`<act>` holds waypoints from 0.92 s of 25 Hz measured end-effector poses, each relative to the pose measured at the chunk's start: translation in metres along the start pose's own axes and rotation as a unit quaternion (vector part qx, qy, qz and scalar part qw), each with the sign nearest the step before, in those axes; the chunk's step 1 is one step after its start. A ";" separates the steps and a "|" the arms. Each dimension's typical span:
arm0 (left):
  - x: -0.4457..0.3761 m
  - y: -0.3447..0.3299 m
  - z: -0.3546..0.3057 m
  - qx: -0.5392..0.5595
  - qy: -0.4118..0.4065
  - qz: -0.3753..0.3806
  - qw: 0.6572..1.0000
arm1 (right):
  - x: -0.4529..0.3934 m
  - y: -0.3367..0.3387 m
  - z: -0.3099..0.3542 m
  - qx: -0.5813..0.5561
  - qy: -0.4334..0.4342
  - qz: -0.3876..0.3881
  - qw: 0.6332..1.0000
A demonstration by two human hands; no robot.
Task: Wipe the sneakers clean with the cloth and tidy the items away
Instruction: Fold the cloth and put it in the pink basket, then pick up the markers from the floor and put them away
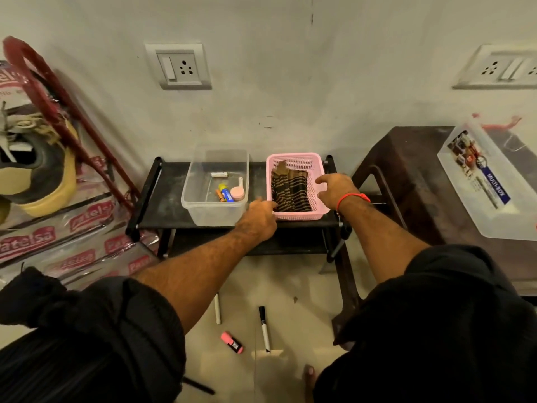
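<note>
A brown striped cloth point(290, 190) lies folded inside a pink mesh basket point(293, 156) on a low black rack point(165, 193). My left hand point(258, 215) rests at the basket's near left corner, fingertips touching its rim; its grip is hidden. Over the basket's right rim, my right hand point(337, 189) has its fingers spread and holds nothing. A beige and dark sneaker point(35, 170) sits at the far left on stacked wrapped packs point(72, 228), away from both hands.
A clear tub point(203, 210) with small items stands left of the basket. On the floor lie a pink highlighter point(232, 342), a black marker point(264, 328) and a white pen point(217, 309). A brown stool point(412, 175) carries a clear lidded box point(488, 181). A red metal frame point(58, 91) leans at the left.
</note>
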State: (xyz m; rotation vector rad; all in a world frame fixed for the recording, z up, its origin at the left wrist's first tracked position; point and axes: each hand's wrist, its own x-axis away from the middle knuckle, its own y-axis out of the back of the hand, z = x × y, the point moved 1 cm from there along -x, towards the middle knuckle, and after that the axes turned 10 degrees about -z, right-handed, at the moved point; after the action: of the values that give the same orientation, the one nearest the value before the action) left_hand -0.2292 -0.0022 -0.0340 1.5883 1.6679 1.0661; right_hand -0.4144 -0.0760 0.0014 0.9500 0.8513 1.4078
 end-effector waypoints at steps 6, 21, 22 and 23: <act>0.001 -0.008 0.013 0.011 -0.012 0.046 0.999 | 0.009 -0.014 -0.013 -0.014 -0.072 0.125 0.989; 0.092 0.059 0.090 0.005 -0.083 -0.013 0.996 | 0.059 0.005 0.047 -0.010 0.051 0.039 0.998; 0.103 0.065 0.104 0.008 -0.065 -0.032 0.997 | 0.070 0.002 0.058 -0.004 0.073 0.058 0.996; 0.113 0.069 0.118 0.011 -0.047 -0.051 0.998 | 0.082 -0.005 0.068 0.007 0.097 0.079 0.992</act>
State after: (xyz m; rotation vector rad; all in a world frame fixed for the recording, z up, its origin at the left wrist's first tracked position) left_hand -0.1057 0.1249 -0.0219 1.5263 1.6838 0.9112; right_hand -0.3495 0.0036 0.0300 0.9182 0.9457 1.6530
